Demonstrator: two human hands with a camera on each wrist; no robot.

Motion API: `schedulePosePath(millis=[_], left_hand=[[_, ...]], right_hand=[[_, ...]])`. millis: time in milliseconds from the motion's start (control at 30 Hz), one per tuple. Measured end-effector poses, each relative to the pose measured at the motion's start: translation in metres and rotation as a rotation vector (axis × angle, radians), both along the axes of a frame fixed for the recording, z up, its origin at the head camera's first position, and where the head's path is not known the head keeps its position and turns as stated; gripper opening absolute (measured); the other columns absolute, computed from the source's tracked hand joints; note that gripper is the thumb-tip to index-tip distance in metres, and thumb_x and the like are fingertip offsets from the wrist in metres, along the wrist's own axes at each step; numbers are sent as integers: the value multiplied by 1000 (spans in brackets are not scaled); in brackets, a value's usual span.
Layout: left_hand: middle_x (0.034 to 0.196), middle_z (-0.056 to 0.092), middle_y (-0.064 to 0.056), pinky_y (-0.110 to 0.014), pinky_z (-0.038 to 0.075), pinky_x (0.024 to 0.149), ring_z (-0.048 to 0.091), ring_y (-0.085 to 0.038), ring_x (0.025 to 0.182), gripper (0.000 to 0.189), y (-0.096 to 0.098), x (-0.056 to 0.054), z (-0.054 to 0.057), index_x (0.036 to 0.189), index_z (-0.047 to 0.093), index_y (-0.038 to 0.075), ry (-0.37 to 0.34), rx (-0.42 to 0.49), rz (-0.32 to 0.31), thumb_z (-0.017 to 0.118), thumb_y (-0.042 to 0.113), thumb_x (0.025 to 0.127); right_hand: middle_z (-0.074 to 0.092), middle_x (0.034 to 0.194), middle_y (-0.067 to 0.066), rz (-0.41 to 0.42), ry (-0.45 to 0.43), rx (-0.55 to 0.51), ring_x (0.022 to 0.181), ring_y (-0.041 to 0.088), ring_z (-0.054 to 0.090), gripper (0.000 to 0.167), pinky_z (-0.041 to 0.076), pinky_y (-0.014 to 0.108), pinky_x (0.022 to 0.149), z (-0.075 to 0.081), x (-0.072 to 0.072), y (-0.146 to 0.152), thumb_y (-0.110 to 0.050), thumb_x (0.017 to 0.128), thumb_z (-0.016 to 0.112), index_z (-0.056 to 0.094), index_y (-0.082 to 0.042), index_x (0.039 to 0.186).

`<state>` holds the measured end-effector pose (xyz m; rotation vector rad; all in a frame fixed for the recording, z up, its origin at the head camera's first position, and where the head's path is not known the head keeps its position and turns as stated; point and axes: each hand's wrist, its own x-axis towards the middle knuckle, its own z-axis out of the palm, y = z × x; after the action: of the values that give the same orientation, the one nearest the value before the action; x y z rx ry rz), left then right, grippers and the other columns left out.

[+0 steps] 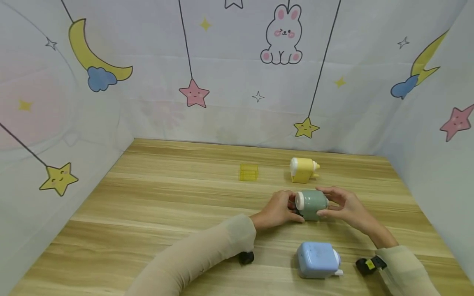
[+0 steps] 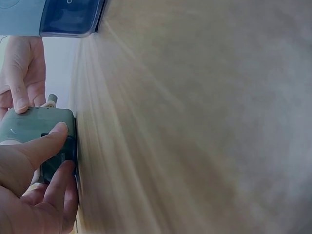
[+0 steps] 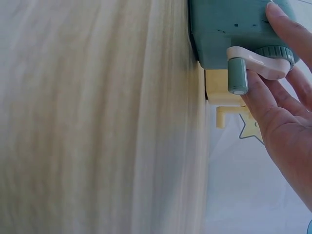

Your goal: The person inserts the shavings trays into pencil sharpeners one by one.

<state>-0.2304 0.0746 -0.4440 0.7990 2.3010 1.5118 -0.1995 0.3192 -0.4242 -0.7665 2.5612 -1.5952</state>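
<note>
Green sharpener [image 1: 312, 204] right of centre in the head view, its base down at the wood table [image 1: 155, 197], white round end facing left. Left hand [image 1: 277, 210] on its left end: thumb and index pinch it about the dark part [image 2: 51, 166], other fingers curled below, partly hidden. Right hand [image 1: 352, 209] on its right end: thumb on near side, a finger on far side, gripping the body; remaining fingers bent behind the crank [image 3: 261, 62], can't tell if they touch it. Crank is pale with green knob, upper right of the right wrist view.

Blue sharpener [image 1: 317, 260] lower right of the head view, nearer the bottom edge. Yellow sharpener [image 1: 303, 169] just above the green one. Clear yellow bin [image 1: 249, 172] left of that. Printed cloth [image 1: 229, 53] fills the top. Beige sleeves [image 1: 207, 250] on both arms.
</note>
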Motion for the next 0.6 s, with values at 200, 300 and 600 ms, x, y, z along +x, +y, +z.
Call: schedulePosePath(millis=[200, 300, 600], left_hand=[[104, 70, -7, -13, 55, 71, 66, -5, 82, 48, -1, 0, 1, 115, 65, -3, 4, -14, 3, 89, 4, 73], [104, 69, -7, -13, 55, 71, 66, -5, 82, 50, -1, 0, 1, 116, 64, -3, -6, -17, 8, 89, 5, 73], [102, 65, -4, -13, 54, 71, 64, -6, 82, 54, -3, -1, -2, 116, 61, -2, 13, -41, 12, 91, 10, 72]], right_hand=[[55, 135, -17, 17, 6, -15, 116, 1, 56, 54, 57, 23, 85, 0, 0, -1, 5, 83, 77, 54, 9, 133], [56, 139, -5, 26, -10, -24, 117, 1, 56, 55, 56, 23, 87, 0, -1, -1, 5, 84, 77, 53, 9, 133], [51, 139, 26, 45, -28, -32, 117, 4, 58, 55, 53, 22, 92, 3, -1, -1, 6, 84, 76, 52, 8, 133]])
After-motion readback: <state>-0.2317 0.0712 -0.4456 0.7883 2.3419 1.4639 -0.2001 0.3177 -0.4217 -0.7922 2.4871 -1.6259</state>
